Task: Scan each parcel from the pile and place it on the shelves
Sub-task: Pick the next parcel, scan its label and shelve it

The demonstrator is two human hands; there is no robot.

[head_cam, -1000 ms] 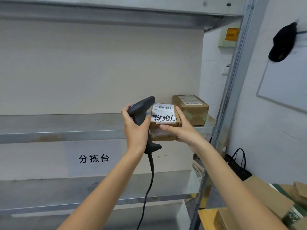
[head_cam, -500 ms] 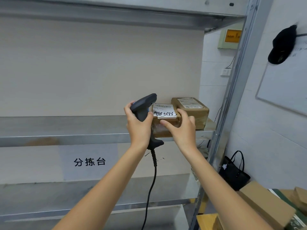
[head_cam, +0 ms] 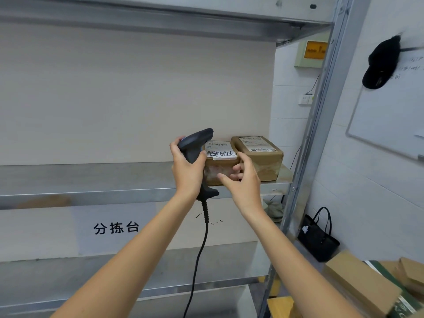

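The left hand (head_cam: 188,171) grips the handle of a dark barcode scanner (head_cam: 195,143), its cable (head_cam: 197,260) hanging toward six o'clock. At the scanner's three o'clock a brown parcel (head_cam: 221,162) with a white label and black handwriting sits on the middle metal shelf (head_cam: 91,180), touching a second brown parcel (head_cam: 258,157) at its three o'clock. The right hand (head_cam: 242,180) hovers in front of the near parcel, fingers loosely spread, holding nothing; contact cannot be told. At five o'clock lie cardboard boxes (head_cam: 358,281) and a black handbag (head_cam: 317,237).
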